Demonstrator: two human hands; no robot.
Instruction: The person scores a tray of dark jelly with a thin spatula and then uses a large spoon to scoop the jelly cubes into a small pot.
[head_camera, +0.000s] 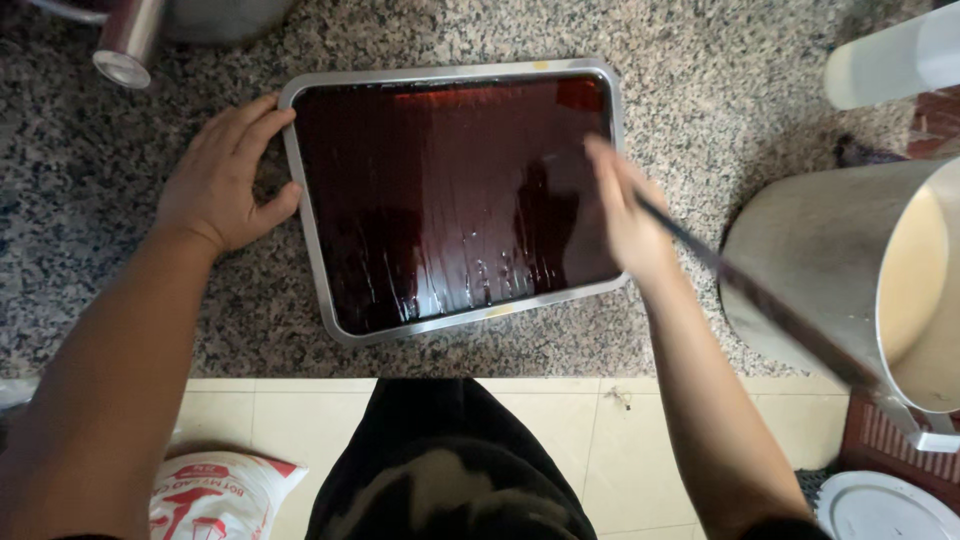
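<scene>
I see a rectangular metal tray (300, 200) lying flat on the speckled granite desk (700, 90), near the desk's front edge and slightly rotated, its right end closer to the edge. The tray is filled with a dark red, glossy layer (440, 200) whose surface shows fine parallel streaks running front to back.

The left hand (222, 175) rests against the tray's left rim. Its fingers (255, 120) are released and spread, with the fingertips touching the upper-left corner of the rim and the thumb pressed to the rim lower down. I see nothing gripped in this hand.

The right hand (625, 215) is over the right part of the tray, above the red layer, and is blurred. Its fingers are clenched on a long, thin dark tool (760, 300), which extends from the hand diagonally back and to the right, past the wrist. I cannot tell the tool's kind, or whether its tip touches the layer.

Just right of the tray stands a large metal pot (810, 260) holding a pale cream liquid (910, 270). A white cylindrical container (890, 65) lies at the upper right. A shiny metal can (128, 45) sits at the upper left. Below the desk, a white and red sack (215, 490) lies on the tiled floor (300, 420).
</scene>
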